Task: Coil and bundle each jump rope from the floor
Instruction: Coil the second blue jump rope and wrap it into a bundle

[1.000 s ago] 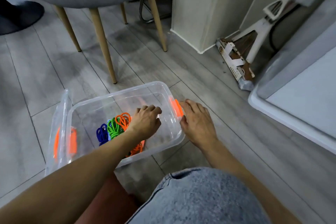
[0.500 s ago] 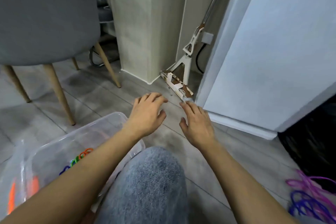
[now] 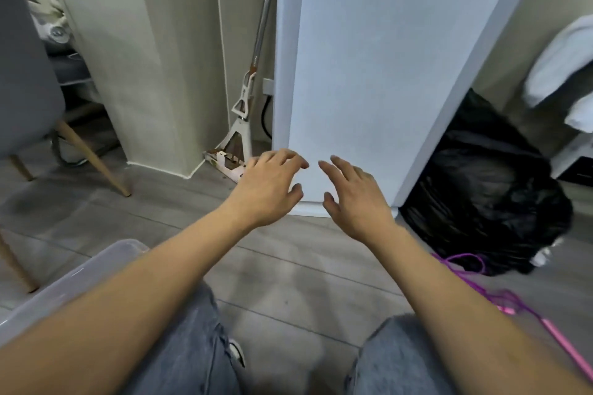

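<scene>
A pink and purple jump rope [image 3: 510,301] lies loose on the grey floor at the lower right, trailing toward the frame's right edge. My left hand [image 3: 268,191] and my right hand [image 3: 354,202] hover side by side in mid-air in front of me, fingers spread and relaxed, holding nothing. Both are well to the left of the rope. A corner of the clear plastic bin [image 3: 80,272] shows at the lower left, its inside hidden behind my left forearm.
A white appliance [image 3: 369,74] stands straight ahead, a black plastic bag [image 3: 491,183] to its right. A mop [image 3: 244,125] leans in the corner. A grey chair [image 3: 22,74] with wooden legs is at the left. My knees in jeans fill the bottom.
The view has swung up and to the right, away from the bin. Both hands left the bin and now hover in the air. The loose rope on the right has come further into view.
</scene>
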